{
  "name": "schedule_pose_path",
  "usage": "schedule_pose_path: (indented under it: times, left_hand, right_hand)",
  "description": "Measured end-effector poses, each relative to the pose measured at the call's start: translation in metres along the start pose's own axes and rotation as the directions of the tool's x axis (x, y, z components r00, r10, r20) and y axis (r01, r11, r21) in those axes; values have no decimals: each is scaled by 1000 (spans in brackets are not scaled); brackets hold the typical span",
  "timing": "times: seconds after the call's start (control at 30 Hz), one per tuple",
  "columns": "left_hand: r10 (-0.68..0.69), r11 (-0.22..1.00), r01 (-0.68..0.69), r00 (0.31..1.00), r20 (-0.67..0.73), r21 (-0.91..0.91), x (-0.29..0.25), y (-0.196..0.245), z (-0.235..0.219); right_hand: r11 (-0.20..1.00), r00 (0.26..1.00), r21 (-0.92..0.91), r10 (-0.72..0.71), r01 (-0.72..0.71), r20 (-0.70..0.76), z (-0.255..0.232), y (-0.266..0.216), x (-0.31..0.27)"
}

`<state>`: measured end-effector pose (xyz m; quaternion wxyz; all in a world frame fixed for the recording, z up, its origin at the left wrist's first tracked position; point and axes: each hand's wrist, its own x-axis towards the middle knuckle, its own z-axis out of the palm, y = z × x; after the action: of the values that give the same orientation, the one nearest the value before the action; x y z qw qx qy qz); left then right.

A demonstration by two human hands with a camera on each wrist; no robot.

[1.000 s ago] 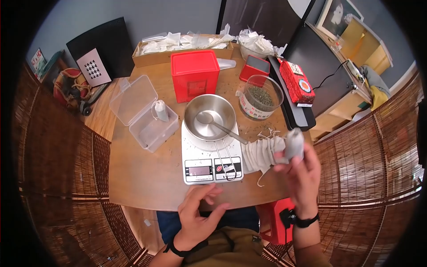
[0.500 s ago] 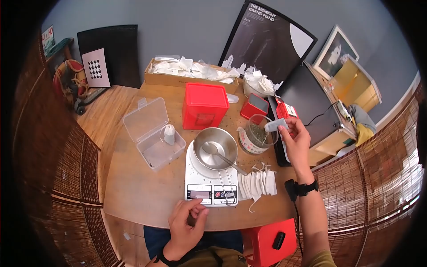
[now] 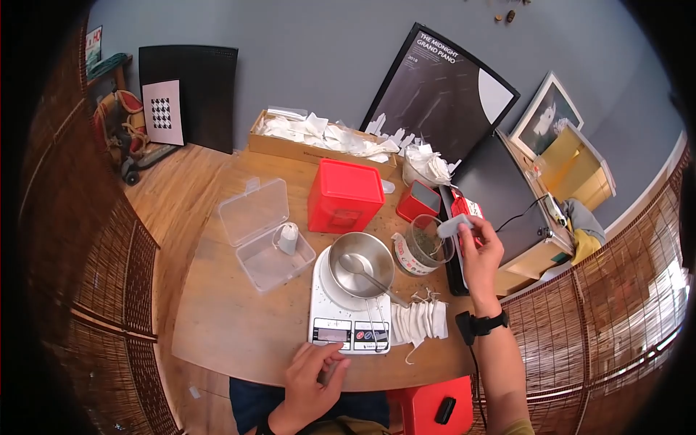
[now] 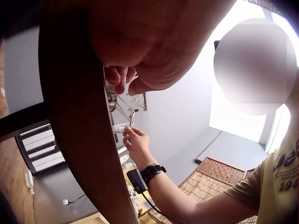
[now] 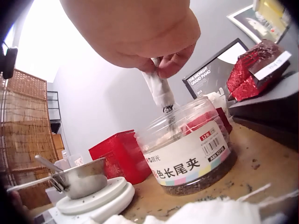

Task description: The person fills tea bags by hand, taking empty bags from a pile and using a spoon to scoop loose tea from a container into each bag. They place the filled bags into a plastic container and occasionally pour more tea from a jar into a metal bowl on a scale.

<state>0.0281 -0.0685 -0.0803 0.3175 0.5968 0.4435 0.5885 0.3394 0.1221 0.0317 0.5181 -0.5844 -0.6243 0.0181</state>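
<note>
My right hand [image 3: 484, 254] pinches a small white drawstring pouch [image 5: 160, 88], tilted mouth-down over a clear plastic jar [image 5: 187, 161]. Dark dried leaves spill from the pouch's mouth into the jar in the right wrist view. My left hand [image 3: 312, 380] hovers at the table's front edge with loosely curled fingers, holding nothing. Just ahead of it stands a white kitchen scale [image 3: 320, 293] bearing a steel pan [image 3: 388, 264] with a spoon [image 3: 380, 284] in it. Several flat white pouches [image 3: 420, 320] lie in a row right of the scale.
Left of the scale, an open clear plastic box [image 3: 254, 270] holds one filled pouch [image 3: 288, 238]. A red canister [image 3: 344, 196] and a cardboard box [image 3: 290, 147] of white pouches stand behind. Beyond the jar are a small red tin [image 3: 418, 201] and a red foil packet [image 5: 252, 70].
My right hand has carried the pouch from above the row of pouches forward to the jar and tipped it over. The left hand stays by the scale; the head view has shifted.
</note>
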Motion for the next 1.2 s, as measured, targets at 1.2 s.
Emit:
schedule_pose_path:
  times: [1.2]
  left_hand:
    - [27,999,-27,1000,14,35,-2,2,1]
  right_hand:
    - [979,964,-139,173,-147,201,1,25,-7]
